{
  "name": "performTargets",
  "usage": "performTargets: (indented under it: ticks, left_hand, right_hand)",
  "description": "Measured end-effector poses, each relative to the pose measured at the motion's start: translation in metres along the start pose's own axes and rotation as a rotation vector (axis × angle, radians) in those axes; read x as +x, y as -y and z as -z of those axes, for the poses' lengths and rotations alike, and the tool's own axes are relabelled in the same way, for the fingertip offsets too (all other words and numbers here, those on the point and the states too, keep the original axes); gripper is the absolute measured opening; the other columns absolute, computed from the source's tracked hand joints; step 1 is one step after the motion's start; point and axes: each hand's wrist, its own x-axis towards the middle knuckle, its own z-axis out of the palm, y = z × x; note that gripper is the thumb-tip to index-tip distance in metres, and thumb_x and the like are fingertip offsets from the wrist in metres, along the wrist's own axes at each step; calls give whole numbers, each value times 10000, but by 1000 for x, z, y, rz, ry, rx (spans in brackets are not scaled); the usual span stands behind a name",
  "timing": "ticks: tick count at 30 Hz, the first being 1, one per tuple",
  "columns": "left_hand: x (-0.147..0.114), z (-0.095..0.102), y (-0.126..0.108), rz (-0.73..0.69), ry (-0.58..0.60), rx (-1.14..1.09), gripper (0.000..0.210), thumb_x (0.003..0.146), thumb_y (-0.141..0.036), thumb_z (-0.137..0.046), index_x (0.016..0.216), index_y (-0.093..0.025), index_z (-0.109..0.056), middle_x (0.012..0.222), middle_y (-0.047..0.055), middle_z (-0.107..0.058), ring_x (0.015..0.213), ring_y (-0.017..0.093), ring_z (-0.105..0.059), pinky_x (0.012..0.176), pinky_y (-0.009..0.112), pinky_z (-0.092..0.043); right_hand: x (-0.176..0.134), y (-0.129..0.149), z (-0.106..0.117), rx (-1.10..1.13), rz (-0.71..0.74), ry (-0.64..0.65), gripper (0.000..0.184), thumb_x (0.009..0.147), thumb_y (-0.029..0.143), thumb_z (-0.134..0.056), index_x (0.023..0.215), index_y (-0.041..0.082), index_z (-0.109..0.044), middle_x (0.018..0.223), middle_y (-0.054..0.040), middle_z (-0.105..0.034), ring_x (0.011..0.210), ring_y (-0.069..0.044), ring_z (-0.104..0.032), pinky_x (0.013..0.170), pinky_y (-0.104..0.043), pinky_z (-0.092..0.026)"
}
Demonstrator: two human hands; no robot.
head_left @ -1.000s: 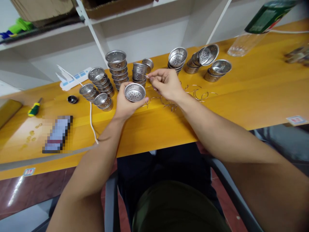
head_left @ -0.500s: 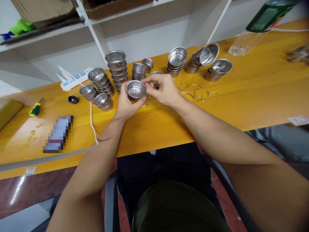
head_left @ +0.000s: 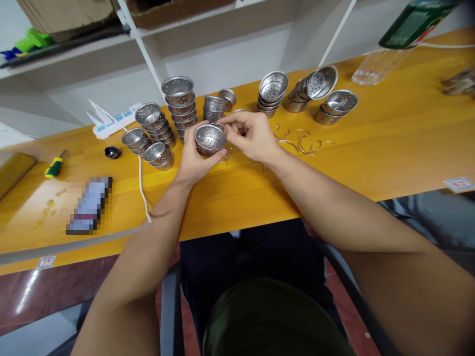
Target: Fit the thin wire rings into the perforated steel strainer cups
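Note:
My left hand (head_left: 195, 160) is wrapped round a small perforated metal strainer cup (head_left: 210, 141), thumb on its near side, with the cup's open top tilted toward me. At the cup's right rim, the thumb and forefinger of my right hand (head_left: 252, 132) are pinched together on a thin curved metal wire (head_left: 217, 124), which lies along the far rim. My fingers hide part of that wire. On the table just right of the cup, several loose curved wires (head_left: 304, 146) are scattered below and beyond my right hand.
Stacks of similar strainer cups stand behind my hands, at the left (head_left: 178, 94) and right (head_left: 272, 89). Leftward lie a phone (head_left: 89, 205), a white cable (head_left: 143, 190), a screwdriver (head_left: 55, 167) and a power strip (head_left: 117, 121). A plastic bottle (head_left: 371, 66) stands at the back right.
The wire now shows as a thin arc along the cup's far rim, where it was barely visible before. My hands and the cup have shifted only slightly.

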Motion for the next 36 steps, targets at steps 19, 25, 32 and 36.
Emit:
performTargets:
  ticks: [19, 25, 32, 36]
  left_hand:
    - [0, 1, 4, 23, 87, -131, 1198, 756, -962, -1146, 1634, -319, -643, 1554, 113, -805, 1442, 359, -894, 1308, 568, -749]
    - [0, 4, 7, 15, 102, -139, 1205, 755, -984, -1130, 1669, -372, -637, 1534, 89, -788, 1448, 354, -889, 1305, 573, -753]
    - [-1, 7, 0, 14, 75, -96, 1108, 812, -971, -1113, 1585, -299, -690, 1465, 101, -806, 1393, 361, -887, 1309, 591, -736]
    - [-1, 11, -2, 29, 100, -99, 995, 910, -1034, -987, 1516, -286, -741, 1361, 89, -847, 1246, 321, -904, 1212, 547, -767]
  right_hand:
    - [-4, 9, -6, -125, 9, -3, 289, 1073, 332, -929, 1354, 289, -880, 822, 12, -599, 815, -255, -599, 856, -424, -610]
    - [-5, 22, -7, -104, 18, -22, 195, 1086, 326, -892, 1274, 275, -880, 843, -6, -624, 833, -255, -608, 871, -439, -627]
    - [-3, 26, -6, -64, -10, 21, 97, 1071, 271, -913, 1142, 258, -848, 806, 11, -602, 792, -221, -588, 782, -385, -598]
    - [1, 27, 12, 111, 41, 194, 184, 1092, 381, -937, 1073, 231, -833, 803, 7, -666, 755, -181, -578, 701, -330, -532]
